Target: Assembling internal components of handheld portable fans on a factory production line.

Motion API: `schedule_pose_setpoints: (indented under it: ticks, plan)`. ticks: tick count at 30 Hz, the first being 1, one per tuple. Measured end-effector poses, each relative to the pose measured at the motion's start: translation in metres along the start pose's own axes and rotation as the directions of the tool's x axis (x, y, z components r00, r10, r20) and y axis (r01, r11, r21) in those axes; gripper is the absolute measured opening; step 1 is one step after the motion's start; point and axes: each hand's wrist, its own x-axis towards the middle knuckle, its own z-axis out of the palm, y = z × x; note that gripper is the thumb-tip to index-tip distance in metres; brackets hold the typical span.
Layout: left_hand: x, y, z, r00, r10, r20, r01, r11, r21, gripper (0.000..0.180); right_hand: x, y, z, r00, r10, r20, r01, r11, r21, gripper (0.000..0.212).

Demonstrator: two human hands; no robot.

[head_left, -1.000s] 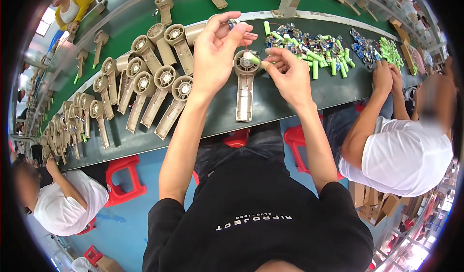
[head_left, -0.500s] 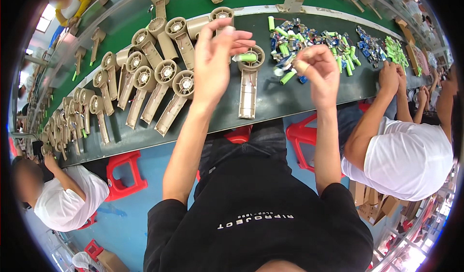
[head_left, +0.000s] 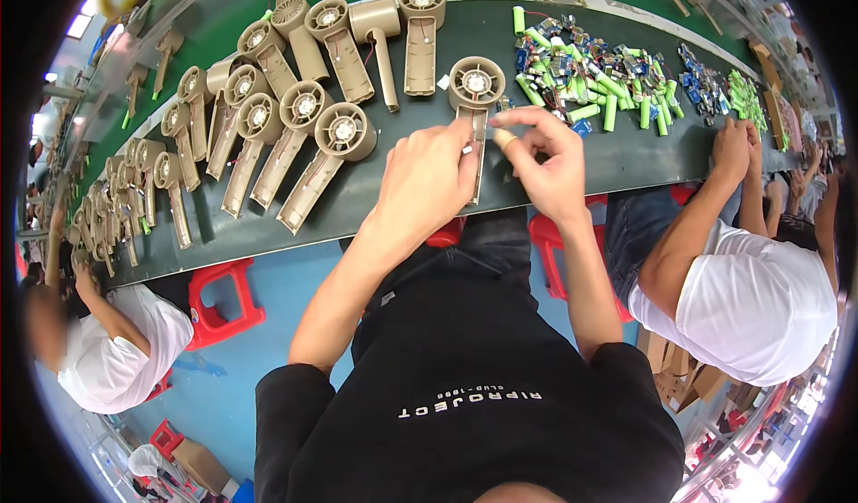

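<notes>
A beige handheld fan housing half (head_left: 476, 80) lies in front of me, its round fan end away from me and its open handle toward me. My left hand (head_left: 427, 171) is closed over the handle's left side. A small white plug (head_left: 466, 148) shows between its thumb and fingertips; what lies beneath the hand is hidden. Just right of the handle, my right hand (head_left: 547, 165) has its fingers bent into a pinch, with a light band round one finger. Whatever that pinch holds is too small to make out.
Several more beige fan housings (head_left: 344, 134) lie to the left on the dark bench (head_left: 626, 159). Green battery cells with blue circuit boards (head_left: 610, 85) are heaped at the right. Seated co-workers flank me, one in a white shirt (head_left: 737, 311) at right. Red stools (head_left: 228, 302) stand below.
Both hands have come down and closer together over the fan handle. The green cell seen by my left hand is now out of sight. The view has shifted slightly.
</notes>
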Motion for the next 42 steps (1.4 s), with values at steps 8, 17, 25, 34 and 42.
schedule_pose_setpoints:
  ticks: [8, 17, 25, 34, 42]
  plan:
    - [-0.001, -0.004, -0.014, 0.97, -0.242, 0.0, 0.232, 0.93, -0.287, 0.014, 0.009, 0.014, 0.026, 0.95, -0.307, 0.046, 0.311, 0.934, -0.174, 0.02]
    - [-0.019, -0.025, -0.004, 0.98, -0.198, 0.009, 0.166, 0.794, -0.585, 0.021, 0.009, 0.009, 0.032, 0.932, -0.361, -0.036, 0.345, 0.911, -0.225, 0.022]
    - [-0.018, -0.03, 0.007, 0.953, -0.256, -0.162, 0.088, 0.745, -0.661, 0.027, 0.013, 0.011, 0.034, 0.911, -0.39, -0.13, 0.366, 0.913, -0.18, 0.018]
    - [-0.018, -0.024, 0.011, 0.956, -0.184, -0.228, 0.04, 0.852, -0.522, 0.03, 0.015, 0.013, 0.038, 0.88, -0.457, -0.129, 0.421, 0.876, -0.235, 0.014]
    - [-0.016, -0.032, 0.023, 0.916, 0.048, -0.398, -0.172, 0.944, -0.283, 0.03, 0.015, 0.015, 0.039, 0.874, -0.478, -0.081, 0.426, 0.837, -0.343, 0.011]
